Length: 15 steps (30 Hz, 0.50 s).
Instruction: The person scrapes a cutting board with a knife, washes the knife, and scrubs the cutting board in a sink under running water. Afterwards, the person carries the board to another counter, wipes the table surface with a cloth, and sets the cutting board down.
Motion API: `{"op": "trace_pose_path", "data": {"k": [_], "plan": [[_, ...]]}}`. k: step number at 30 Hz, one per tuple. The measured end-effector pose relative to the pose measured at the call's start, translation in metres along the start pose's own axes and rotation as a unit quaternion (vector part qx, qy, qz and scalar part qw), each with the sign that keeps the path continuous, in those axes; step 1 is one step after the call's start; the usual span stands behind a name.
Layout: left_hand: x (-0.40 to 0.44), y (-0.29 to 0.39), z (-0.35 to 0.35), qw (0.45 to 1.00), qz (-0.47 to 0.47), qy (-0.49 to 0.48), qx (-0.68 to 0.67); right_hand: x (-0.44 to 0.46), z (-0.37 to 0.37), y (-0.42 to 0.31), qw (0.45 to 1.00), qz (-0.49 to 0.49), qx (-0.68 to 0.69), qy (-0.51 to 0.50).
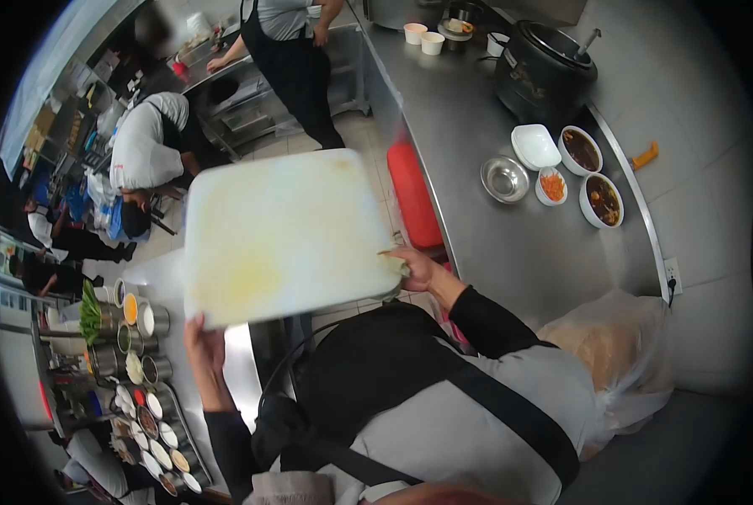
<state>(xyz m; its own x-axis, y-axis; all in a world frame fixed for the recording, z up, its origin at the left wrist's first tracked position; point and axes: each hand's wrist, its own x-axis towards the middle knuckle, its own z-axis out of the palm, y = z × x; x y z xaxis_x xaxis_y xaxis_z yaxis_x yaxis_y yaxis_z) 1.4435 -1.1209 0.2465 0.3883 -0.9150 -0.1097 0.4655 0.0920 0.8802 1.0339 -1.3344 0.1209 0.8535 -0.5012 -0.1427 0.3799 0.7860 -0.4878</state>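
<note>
A large white cutting board point(288, 227) with yellowish stains is held up in front of my body, slightly tilted. My left hand point(205, 343) grips its near left corner, thumb at the edge and the other fingers mostly hidden. At the right edge, my right hand point(418, 269) is closed on the board, with a small crumpled pale-green piece point(396, 263) between hand and board. I cannot make out whether that piece is cloth or food.
On the right, a steel counter point(486, 244) bears a black pot point(546, 71), a metal bowl point(504, 179) and bowls of brown sauce point(602, 200). A red bin point(414, 195) stands beside it. Several ingredient containers point(153, 320) fill the left. Co-workers point(290, 59) stand beyond the board.
</note>
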Motion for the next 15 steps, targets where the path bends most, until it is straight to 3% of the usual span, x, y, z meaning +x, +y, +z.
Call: {"op": "trace_pose_path", "data": {"k": [3, 7, 15], "plan": [[0.134, -0.011, 0.048, 1.0, -0.015, -0.02, 0.001, -0.009, -0.025, -0.034, 0.999, -0.041, 0.009, 0.034], [0.277, -0.026, 0.174, 0.996, -0.032, 0.001, 0.084, 0.01, -0.065, -0.063, 0.989, -0.12, 0.065, 0.058], [0.541, -0.145, 0.302, 0.959, -0.177, -0.18, 0.131, 0.059, -0.112, -0.148, 0.93, -0.281, 0.122, 0.204]]}}
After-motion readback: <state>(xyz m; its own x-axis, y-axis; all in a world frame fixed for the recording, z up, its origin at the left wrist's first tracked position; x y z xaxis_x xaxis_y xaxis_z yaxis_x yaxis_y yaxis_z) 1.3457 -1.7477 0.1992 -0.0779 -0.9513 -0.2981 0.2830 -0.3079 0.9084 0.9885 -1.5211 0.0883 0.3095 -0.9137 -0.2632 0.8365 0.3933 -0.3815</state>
